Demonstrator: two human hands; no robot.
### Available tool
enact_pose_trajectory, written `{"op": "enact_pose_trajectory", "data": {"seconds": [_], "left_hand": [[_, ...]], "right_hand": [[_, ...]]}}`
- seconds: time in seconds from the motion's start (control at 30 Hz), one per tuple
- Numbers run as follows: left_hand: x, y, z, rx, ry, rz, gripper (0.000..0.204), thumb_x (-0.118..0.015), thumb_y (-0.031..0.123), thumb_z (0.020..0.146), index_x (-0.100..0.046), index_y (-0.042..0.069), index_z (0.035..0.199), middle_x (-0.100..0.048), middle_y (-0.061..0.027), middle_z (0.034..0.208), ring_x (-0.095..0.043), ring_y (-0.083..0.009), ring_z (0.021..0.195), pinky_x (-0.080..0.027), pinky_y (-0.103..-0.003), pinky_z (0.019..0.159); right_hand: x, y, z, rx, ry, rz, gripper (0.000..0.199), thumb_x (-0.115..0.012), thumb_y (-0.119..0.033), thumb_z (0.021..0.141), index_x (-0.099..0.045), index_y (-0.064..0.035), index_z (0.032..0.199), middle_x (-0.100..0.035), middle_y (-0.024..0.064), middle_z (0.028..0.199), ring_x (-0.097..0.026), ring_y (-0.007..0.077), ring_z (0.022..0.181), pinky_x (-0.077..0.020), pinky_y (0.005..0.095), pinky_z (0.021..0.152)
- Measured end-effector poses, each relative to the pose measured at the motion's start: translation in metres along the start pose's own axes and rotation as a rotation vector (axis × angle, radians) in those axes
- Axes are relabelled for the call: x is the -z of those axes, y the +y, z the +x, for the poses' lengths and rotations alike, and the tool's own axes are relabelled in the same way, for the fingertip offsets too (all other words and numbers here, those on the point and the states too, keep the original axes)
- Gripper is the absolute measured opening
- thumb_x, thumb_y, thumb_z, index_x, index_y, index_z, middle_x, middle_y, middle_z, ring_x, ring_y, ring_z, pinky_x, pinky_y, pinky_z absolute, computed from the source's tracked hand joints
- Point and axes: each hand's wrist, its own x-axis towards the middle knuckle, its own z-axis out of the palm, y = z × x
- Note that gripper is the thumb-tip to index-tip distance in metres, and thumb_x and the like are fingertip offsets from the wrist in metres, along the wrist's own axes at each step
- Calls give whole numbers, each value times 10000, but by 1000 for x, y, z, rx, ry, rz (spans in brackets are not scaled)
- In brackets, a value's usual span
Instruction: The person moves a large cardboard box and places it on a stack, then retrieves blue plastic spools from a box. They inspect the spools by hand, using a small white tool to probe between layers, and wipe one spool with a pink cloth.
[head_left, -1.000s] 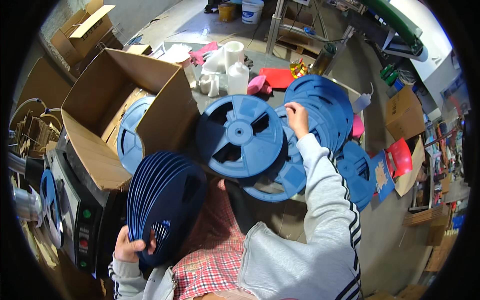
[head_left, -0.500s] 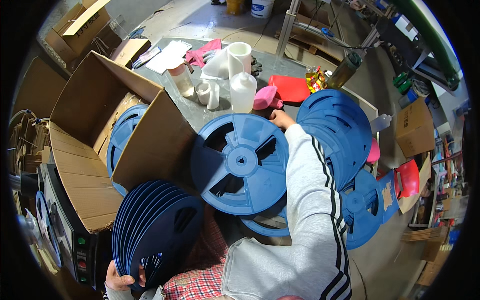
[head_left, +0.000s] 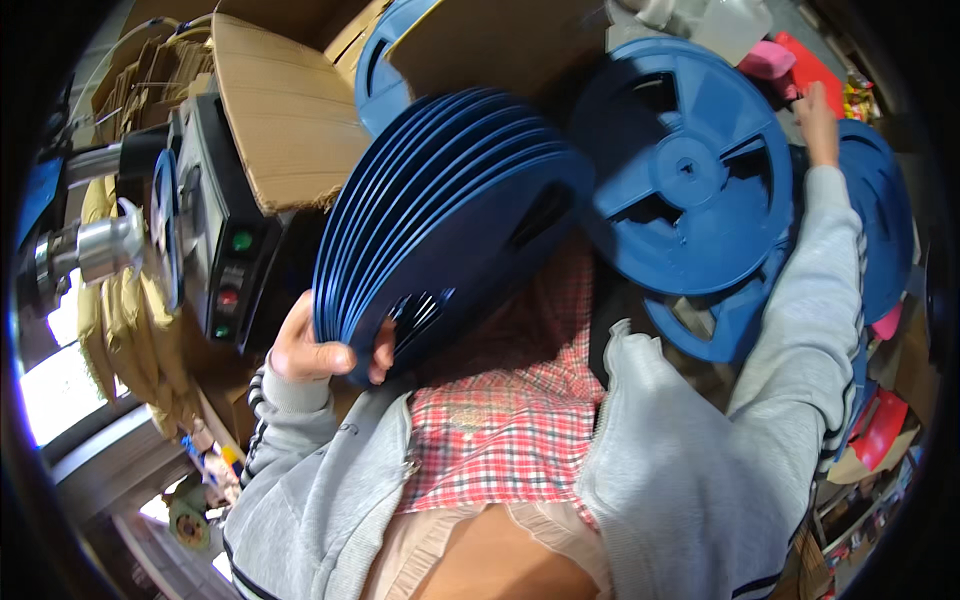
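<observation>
reels, a dark blue stack, sit clamped by my left hand against my chest, left of the big blue reel; i judge i'm mid-collecting, my right hand reaching beyond it, grip unclear, needing a firm pinch next.

Blue reels against grey sleeves and red check

The stack of reels in the left hand is dark blue, while the single reel near the right hand is a brighter mid blue. The jacket is light grey with dark stripes down the sleeve; the shirt is a red-and-white check. The cardboard box is plain brown. The machine is black with one green and one red light. The bags are yellow.
</observation>
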Motion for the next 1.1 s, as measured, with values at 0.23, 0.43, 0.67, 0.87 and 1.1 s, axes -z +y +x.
{"op": "enact_pose_trajectory", "data": {"seconds": [0.23, 0.43, 0.67, 0.87, 1.1], "left_hand": [[-6, -9, -11, -131, -55, 0, 597, -817, 224, 750, -529, -117, 1146, -669, -219, 858, -694, -289, 715, -582, -367, 639], [4, -23, -33, -204, -154, 7, 585, -740, 252, 836, -492, -121, 1212, -662, -257, 921, -698, -290, 753, -585, -367, 657], [15, -41, -71, -198, -190, -62, 554, -677, 250, 880, -469, -127, 1228, -652, -269, 954, -695, -298, 788, -589, -389, 707], [22, -50, -86, -267, -155, -136, 531, -671, 230, 888, -461, -125, 1222, -651, -257, 965, -707, -299, 805, -602, -386, 702], [27, -53, -91, -250, -157, -98, 643, -662, 271, 914, -349, -145, 1292, -617, -257, 992, -699, -319, 815, -603, -408, 724]], "right_hand": [[99, -173, -155, 148, -283, 625, 186, -590, -252, 984, -560, -73, 948, -574, -16, 795, -504, 65, 676, -413, 210, 602], [96, -314, -365, 46, -767, 989, 211, -619, -115, 945, -598, -8, 1126, -593, 3, 799, -533, 58, 676, -433, 214, 596], [83, -374, -450, -285, -960, 1099, 187, -575, -112, 975, -582, 6, 1120, -638, 48, 747, -577, 84, 613, -440, 226, 550], [71, -397, -457, -218, -918, 986, 213, -579, -100, 961, -616, 8, 1140, -662, 88, 758, -600, 112, 616, -454, 253, 547], [67, -403, -461, -98, -855, 940, 221, -572, -70, 955, -647, 30, 1137, -710, 154, 843, -677, 173, 673, -521, 274, 599]]}}
